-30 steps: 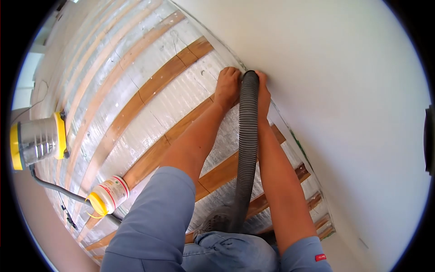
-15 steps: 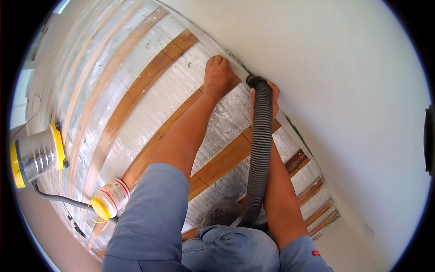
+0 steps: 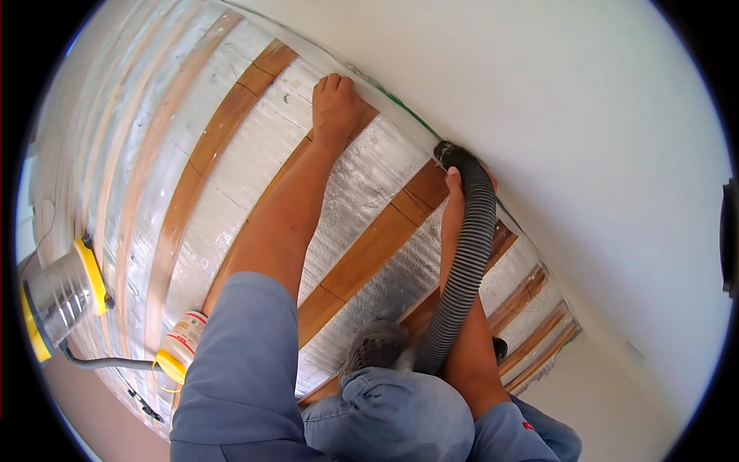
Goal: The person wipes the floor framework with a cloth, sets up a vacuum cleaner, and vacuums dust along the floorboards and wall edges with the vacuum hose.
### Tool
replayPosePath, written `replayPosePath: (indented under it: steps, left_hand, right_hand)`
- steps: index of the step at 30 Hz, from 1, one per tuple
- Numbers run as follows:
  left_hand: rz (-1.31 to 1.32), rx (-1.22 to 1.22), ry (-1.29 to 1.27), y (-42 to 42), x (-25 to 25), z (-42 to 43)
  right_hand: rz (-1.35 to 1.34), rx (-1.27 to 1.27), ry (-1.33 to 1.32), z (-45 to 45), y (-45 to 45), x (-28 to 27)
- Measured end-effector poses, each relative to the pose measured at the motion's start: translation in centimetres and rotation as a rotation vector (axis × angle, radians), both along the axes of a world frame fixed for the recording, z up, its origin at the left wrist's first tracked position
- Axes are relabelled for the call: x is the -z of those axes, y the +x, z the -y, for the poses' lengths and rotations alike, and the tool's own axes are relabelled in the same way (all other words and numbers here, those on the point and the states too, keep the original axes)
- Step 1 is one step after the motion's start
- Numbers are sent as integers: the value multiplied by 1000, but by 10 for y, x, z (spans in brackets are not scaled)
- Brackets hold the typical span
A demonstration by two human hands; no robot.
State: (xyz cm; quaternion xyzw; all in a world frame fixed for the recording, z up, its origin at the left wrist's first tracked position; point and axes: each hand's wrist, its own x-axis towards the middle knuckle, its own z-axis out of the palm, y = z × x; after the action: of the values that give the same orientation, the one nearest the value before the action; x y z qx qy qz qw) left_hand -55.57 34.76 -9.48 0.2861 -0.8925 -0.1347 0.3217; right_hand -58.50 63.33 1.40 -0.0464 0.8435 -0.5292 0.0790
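Note:
My right hand [image 3: 454, 189] is closed round the front end of a black ribbed vacuum hose [image 3: 469, 231], with the thumb showing on its near side. The hose mouth [image 3: 444, 148] is at the foot of the white wall, close to the end of a wooden batten [image 3: 408, 204]. My left hand [image 3: 336, 112] rests on the end of another batten [image 3: 366, 123], fingers curled down and together. What lies under those fingers is hidden. Reflective silver foil [image 3: 377, 165] covers the floor between the battens. The hose runs back beside my knee.
A clear canister with yellow ends [image 3: 65, 300] stands far left, a dark thin hose [image 3: 112, 362] coming from it. A white tub with a yellow lid [image 3: 182, 346] is by my left sleeve. The white wall [image 3: 570, 131] rises on the right; my shoe [image 3: 375, 344] is below.
My right hand and the hose mouth have moved along the foot of the wall, towards the lower right, to the neighbouring batten. My left hand stays on its batten while the view shifts.

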Motion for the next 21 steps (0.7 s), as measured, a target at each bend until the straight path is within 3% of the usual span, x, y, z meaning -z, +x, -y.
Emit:
replayPosePath:
  steps: [11,12,14,19,21]
  left_hand:
    - [-13,11,-9,2,-2,1]
    - [1,13,-10,2,-1,1]
    - [-12,14,-19,1,-5,-3]
    - [-81,91,-78,4,-15,-6]
    - [-46,154,-92,5,-19,-7]
  right_hand:
    - [130,199,-213,-28,4,11]
    - [128,199,-209,-23,6,7]
    - [-91,128,62,-7,7,-3]
    - [-35,126,99,-4,0,7]
    - [-179,4,63,-4,0,7]
